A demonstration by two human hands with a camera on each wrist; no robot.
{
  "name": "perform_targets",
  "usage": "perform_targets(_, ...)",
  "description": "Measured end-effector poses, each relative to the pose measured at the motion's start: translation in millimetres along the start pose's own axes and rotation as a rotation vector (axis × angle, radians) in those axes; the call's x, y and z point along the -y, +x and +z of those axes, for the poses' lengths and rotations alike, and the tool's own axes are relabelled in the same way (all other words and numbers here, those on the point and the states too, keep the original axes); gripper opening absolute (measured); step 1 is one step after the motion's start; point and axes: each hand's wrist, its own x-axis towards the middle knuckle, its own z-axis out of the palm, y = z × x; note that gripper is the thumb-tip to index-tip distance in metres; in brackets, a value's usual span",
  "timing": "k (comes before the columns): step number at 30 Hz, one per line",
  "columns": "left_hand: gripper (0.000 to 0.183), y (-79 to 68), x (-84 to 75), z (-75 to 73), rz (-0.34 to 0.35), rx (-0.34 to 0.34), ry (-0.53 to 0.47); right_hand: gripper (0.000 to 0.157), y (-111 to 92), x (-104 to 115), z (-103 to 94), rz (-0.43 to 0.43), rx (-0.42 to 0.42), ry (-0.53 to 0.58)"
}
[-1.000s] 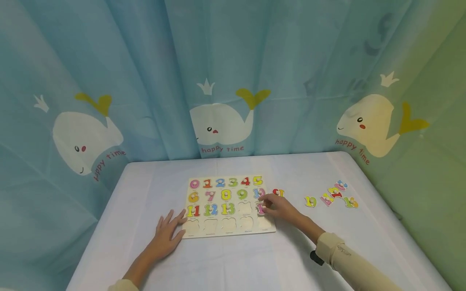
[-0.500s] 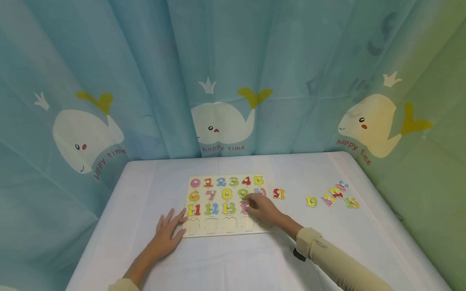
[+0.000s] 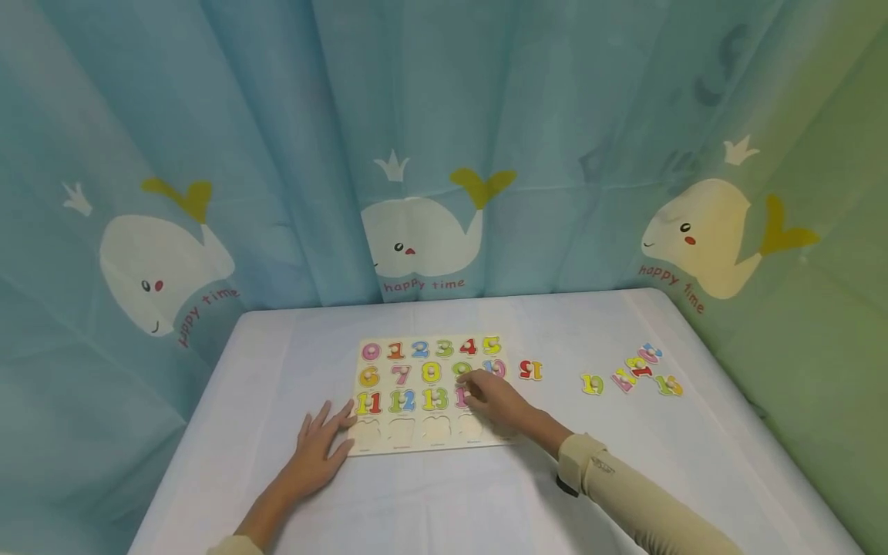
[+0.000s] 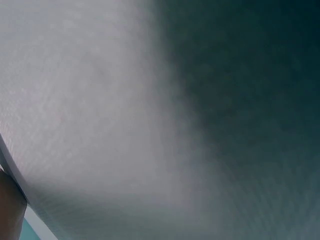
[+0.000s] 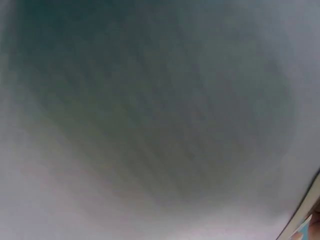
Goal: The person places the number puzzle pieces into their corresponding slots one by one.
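A wooden number puzzle board [image 3: 419, 430] lies on the table, with knobbed numerals in its upper rows and bare recesses along the front row. My right hand [image 3: 496, 398] pinches a pink number piece [image 3: 461, 398] over the fourth place of the third row, right beside the green-and-yellow 13 [image 3: 435, 399]. The fingers hide most of that piece. Flat on the cloth, my left hand [image 3: 315, 453] spreads its fingers, their tips at the board's left edge. In the right wrist view the board's edge [image 5: 303, 210] shows at the lower right corner.
A red-and-orange 15 piece [image 3: 530, 370] lies upside down just right of the board. Farther right are a loose 19 piece [image 3: 593, 384] and a cluster of several number pieces [image 3: 641, 370]. A curtain [image 3: 430, 100] hangs behind the white-covered table [image 3: 416, 501].
My right hand has moved left with the pink piece, from the board's right column to the fourth place in the third row. My left hand has stayed put.
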Motion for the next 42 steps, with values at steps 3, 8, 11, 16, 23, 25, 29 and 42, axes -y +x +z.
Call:
perform_targets(3,0.042,0.0,0.3,0.3,-0.004,0.001,-0.002,0.036,0.0,1.5,-0.6,-0.004,0.011,-0.022)
perform_targets(8,0.045,-0.1,0.8,1.3,-0.003,-0.002,0.002,0.041,-2.7,-2.0,-7.8,-0.020,0.050,-0.100)
perform_targets(11,0.044,-0.7,0.8,2.3,0.002,0.006,0.003,0.040,-8.7,-10.2,-18.4,-0.032,0.024,-0.094)
perform_targets(16,0.043,-2.4,0.0,0.8,0.014,0.007,0.002,0.032,-25.2,-33.3,-43.5,0.062,-0.126,-0.051)
perform_targets(23,0.044,-2.4,0.5,-2.7,0.012,0.003,0.003,0.025,-53.7,-73.7,-88.0,0.149,-0.333,-0.085)
perform_targets(25,0.044,-1.7,0.6,-2.6,0.006,0.008,-0.002,0.023,-64.8,-84.6,-99.3,0.166,-0.373,-0.113)
perform_targets(29,0.042,-1.2,0.1,-2.2,0.007,0.007,-0.017,0.021,-87.5,-104.0,-115.8,0.207,-0.437,-0.142)
perform_targets(42,0.041,0.2,-0.4,-0.8,0.017,-0.003,-0.021,0.021,-123.1,-130.1,-132.6,0.301,-0.560,-0.194)
